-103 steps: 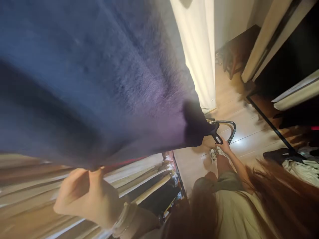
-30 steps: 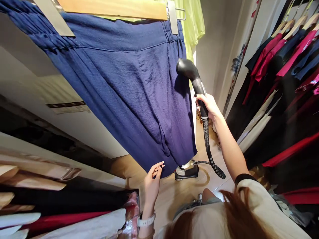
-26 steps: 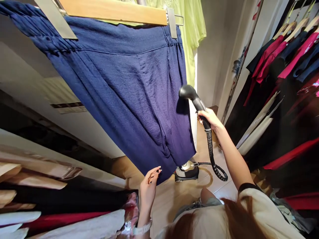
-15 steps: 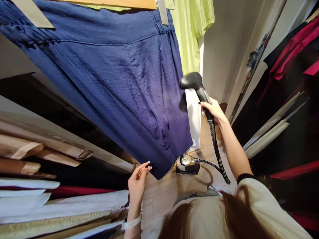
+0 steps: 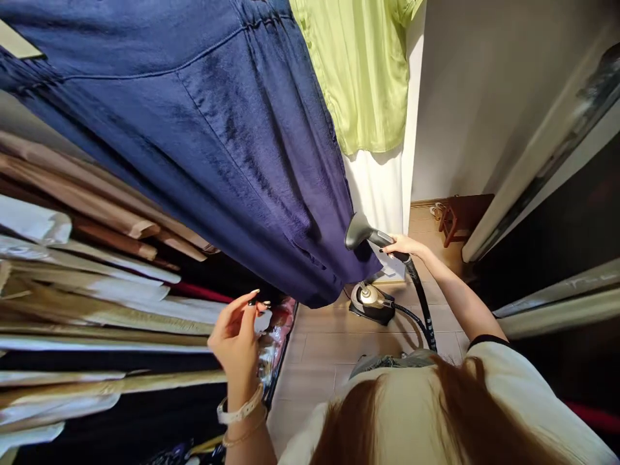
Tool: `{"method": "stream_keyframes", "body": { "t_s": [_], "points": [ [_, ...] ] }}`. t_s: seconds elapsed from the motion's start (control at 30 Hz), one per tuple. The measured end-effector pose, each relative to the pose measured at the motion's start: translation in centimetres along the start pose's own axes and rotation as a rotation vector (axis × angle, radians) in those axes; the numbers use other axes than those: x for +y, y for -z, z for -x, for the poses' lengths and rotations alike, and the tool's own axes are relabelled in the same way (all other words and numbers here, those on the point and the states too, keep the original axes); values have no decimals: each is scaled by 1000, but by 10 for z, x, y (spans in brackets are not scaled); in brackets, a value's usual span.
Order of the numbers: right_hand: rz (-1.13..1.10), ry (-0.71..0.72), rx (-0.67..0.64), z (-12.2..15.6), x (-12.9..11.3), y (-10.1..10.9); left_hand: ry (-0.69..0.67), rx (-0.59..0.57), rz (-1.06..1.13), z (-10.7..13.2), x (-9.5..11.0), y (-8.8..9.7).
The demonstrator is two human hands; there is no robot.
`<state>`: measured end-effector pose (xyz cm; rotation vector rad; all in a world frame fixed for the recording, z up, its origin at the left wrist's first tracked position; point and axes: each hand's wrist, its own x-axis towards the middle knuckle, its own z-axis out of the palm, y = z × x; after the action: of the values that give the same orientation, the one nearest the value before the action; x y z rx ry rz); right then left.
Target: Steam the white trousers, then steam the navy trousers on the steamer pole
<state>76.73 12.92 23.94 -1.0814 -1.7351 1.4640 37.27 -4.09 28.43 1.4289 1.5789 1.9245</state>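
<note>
A navy blue garment [image 5: 217, 142] hangs from above and fills the upper left. My left hand [image 5: 237, 336], with bracelets on the wrist, is raised under its lower hem, thumb and fingertips pinched together at the fabric's edge. My right hand [image 5: 404, 245] is wrapped round the handle of a black steamer head [image 5: 358, 229], which presses against the lower right part of the navy fabric. A black ribbed hose [image 5: 421, 310] runs from the handle down to the steamer base [image 5: 371, 300] on the floor.
A lime green top [image 5: 358, 71] hangs behind the navy garment, with white cloth [image 5: 380, 187] below it. Hung clothes [image 5: 97, 303] crowd the left side. A small wooden stool [image 5: 460, 216] stands by the far wall. A pale door panel [image 5: 537, 161] lies to the right.
The steamer head has slid down the navy fabric from near the waistband to just above the hem. My left hand has shifted left along the hem. The view has tilted downward.
</note>
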Motion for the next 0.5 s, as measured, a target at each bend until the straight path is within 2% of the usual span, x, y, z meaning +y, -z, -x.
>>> {"method": "stream_keyframes", "body": {
  "t_s": [0.13,0.3,0.4,0.5],
  "points": [
    [-27,81,64,-9,-8,24,75,76,-63,16,-3,16],
    [-167,271,100,-43,-36,44,64,117,-51,25,12,6],
    [-154,219,22,-57,-33,39,50,104,-110,34,19,0],
    [-53,95,-46,-56,-5,22,64,125,-179,46,20,5]
  ]
}}
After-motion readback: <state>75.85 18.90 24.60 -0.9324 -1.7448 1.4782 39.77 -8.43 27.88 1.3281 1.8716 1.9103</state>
